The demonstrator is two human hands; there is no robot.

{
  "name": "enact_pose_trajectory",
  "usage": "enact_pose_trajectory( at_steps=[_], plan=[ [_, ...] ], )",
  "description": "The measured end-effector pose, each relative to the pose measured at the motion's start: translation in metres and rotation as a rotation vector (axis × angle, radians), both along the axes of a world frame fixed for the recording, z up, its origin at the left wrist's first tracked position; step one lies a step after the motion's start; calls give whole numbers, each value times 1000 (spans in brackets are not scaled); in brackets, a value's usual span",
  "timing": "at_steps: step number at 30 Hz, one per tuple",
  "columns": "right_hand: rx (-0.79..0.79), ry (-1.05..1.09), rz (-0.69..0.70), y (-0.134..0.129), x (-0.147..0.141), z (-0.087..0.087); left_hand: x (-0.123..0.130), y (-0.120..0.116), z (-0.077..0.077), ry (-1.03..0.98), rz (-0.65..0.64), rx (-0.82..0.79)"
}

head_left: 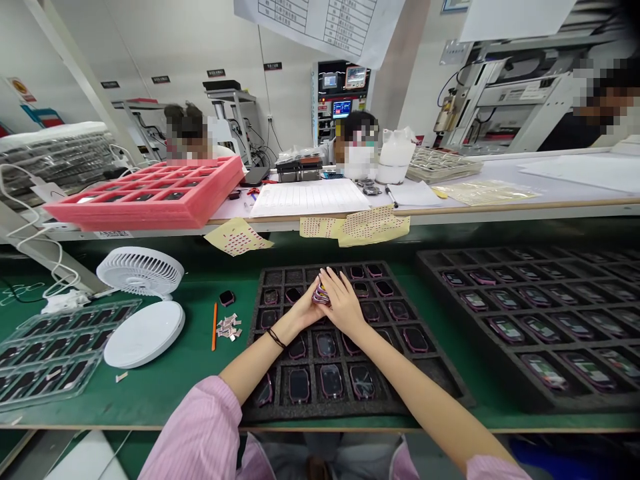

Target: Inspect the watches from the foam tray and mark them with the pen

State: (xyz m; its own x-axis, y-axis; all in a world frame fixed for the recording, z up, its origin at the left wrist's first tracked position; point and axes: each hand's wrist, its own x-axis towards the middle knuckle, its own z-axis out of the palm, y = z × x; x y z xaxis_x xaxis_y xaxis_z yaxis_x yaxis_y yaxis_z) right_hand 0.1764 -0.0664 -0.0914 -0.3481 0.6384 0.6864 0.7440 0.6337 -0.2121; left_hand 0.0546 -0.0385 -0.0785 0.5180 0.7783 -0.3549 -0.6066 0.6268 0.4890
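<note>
Above the middle of a black foam tray (453, 380), my two hands meet. My left hand (306, 310) is closed around a purple-edged watch case (321, 293), its palm side up. Over the same watch case lies my right hand (345, 303), fingers pressed together and covering much of it. A bit of yellow shows on the piece; whether it is one case or more stacked, I cannot tell. Around and below my hands, the tray's compartments hold several purple-rimmed watch cases with dark screens, such as this watch case (330, 381). Some compartments are hidden under my hands and forearms.
A second foam tray (440, 333) of watch parts stands right. At left are a white fan (145, 333), clear plastic tray (75, 387), orange stick (215, 327), small strips (229, 327) and a loose watch case (227, 298). A shelf (450, 212) bears a pink foam tray (200, 213).
</note>
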Motion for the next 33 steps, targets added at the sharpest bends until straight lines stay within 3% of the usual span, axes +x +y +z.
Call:
enact_pose_trajectory(
  at_steps=[4, 8, 12, 21, 28, 33],
  plan=[
    [-24, -14, 117, 1, 10, 9, -5, 2, 2, 42, -48, -9],
    [-106, 81, 148, 2, 15, 10, -6, 3, 2, 82, -55, -69],
    [-134, 153, 99, 1, 9, 6, -3, 1, 1, 104, -40, -61],
    [-96, -31, -15, -6, -5, 8, 0, 2, -3, 125, 7, -2],
    [-259, 219, 262, 0, 18, 19, -4, -2, 0, 68, -44, -17],
    [-260, 148, 284, 4, 30, 22, -3, -3, 0, 45, -22, -53]
  ],
)
